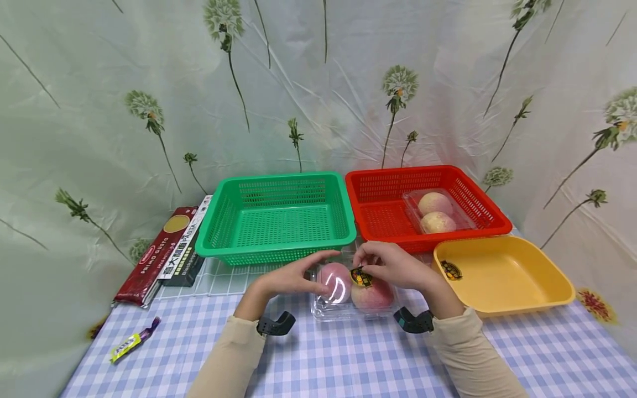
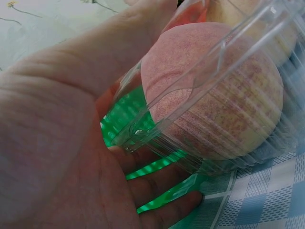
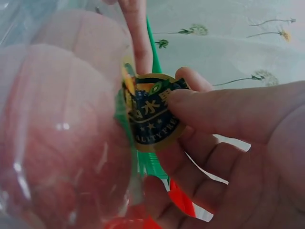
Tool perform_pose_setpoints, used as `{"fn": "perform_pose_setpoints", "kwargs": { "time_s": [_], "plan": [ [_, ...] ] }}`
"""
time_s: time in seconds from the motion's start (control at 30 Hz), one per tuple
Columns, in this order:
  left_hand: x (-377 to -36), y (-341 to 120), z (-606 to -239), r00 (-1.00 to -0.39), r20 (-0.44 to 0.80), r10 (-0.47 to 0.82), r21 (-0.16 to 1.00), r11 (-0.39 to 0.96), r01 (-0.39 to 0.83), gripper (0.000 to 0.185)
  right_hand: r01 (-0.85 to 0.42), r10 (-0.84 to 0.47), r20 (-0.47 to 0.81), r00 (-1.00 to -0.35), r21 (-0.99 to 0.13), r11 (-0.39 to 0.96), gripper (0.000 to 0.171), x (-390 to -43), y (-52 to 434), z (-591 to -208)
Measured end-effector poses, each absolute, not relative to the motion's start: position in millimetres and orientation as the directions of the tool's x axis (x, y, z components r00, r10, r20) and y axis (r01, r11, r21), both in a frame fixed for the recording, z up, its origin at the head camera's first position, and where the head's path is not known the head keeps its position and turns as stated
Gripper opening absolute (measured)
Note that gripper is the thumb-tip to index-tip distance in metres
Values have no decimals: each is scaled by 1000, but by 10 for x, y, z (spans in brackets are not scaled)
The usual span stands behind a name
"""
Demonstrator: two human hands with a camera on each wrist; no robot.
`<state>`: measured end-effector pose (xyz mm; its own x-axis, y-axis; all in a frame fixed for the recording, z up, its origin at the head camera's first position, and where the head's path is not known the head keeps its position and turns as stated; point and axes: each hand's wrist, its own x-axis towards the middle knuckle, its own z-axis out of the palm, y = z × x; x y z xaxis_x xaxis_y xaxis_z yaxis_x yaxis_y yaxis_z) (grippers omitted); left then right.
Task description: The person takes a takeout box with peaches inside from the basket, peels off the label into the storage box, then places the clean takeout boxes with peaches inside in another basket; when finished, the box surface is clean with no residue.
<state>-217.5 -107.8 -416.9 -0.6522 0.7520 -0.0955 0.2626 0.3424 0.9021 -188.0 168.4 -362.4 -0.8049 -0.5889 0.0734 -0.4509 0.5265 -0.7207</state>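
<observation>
A clear plastic box (image 1: pixel 328 314) with two pink-and-yellow peaches (image 2: pixel 214 90) inside lies on the checked cloth, between both hands. My left hand (image 1: pixel 293 276) holds the box at its left side, thumb over the top and fingers along the far side. My right hand (image 1: pixel 398 266) pinches a round black-and-gold sticker (image 3: pixel 155 112) between thumb and fingers. In the right wrist view the sticker's left edge meets the lid while the rest stands off it.
A green basket (image 1: pixel 278 249) and a red basket (image 1: pixel 383 240) stand behind. The red one holds another box of peaches (image 1: pixel 438 213). To the right, a similar sticker (image 1: pixel 451 270) is on a yellow tray (image 1: pixel 507 276). Spaghetti packs (image 1: pixel 159 254) and a candy (image 1: pixel 134 341) lie left.
</observation>
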Motion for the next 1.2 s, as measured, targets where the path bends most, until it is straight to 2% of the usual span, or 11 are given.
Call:
{"fn": "perform_pose_setpoints", "kwargs": {
  "time_s": [0.2, 0.43, 0.57, 0.73, 0.9, 1.03, 1.2],
  "plan": [
    [-2179, -1084, -4165, -654, -90, 751, 901, 341, 267, 80, -424, -620, 50, -783, -773, 472, 12, -1858, 1705, -3575],
    [-2188, -1102, -4186, -659, -81, 748, 898, 341, 277, 79, -436, -678, 103, -728, -832, 342, 9, -1871, 1791, -3546],
    [-2177, -1100, -4181, -662, -81, 746, 895, 346, 281, 78, -397, -674, 146, -724, -887, 234, 7, -1885, 1878, -3506],
    [-2171, -1095, -4166, -663, -77, 745, 893, 347, 287, 78, -375, -580, 220, -784, -913, 161, 7, -1901, 2079, -3423],
    [-2168, -1094, -4168, -668, -80, 740, 886, 360, 292, 78, -361, -427, 245, -871, -907, 216, 11, -1879, 2337, -3344],
    [-2166, -1090, -4172, -670, -79, 738, 883, 364, 297, 77, -373, -317, 290, -903, -895, 246, 13, -1867, 2556, -3316],
    [-2161, -1090, -4162, -665, -76, 743, 882, 361, 303, 78, -322, -215, 263, -941, -892, 318, 14, -1859, 2803, -3316]
  ]
}}
